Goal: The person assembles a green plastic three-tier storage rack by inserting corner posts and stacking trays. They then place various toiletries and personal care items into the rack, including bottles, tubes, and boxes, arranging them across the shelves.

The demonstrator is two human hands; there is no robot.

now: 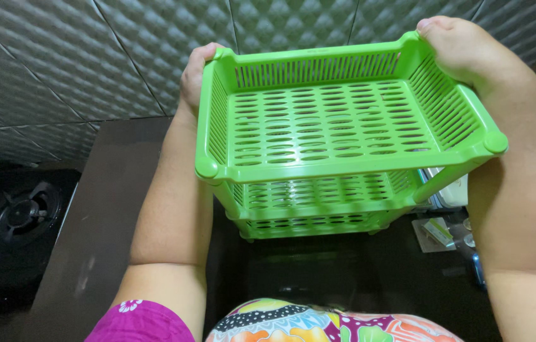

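Here both hands, left hand [193, 76] and right hand [461, 47], grip the bright-green slotted plastic three-tier rack [337, 136] by its far corners, so it could tip toward the dark countertop [109, 209].

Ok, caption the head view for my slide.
Both hands, left and right, grip the far corners of a green three-tier slotted rack over a dark counter.

Dark brown counter [109, 209], glossy black nr the front. Green 3-tier plastic rack [318, 215] stands on it at centre. Black gas hob [21, 215] set in at left. Small boxes & bits [442, 231] on the right, partly hidden, can't tell what.
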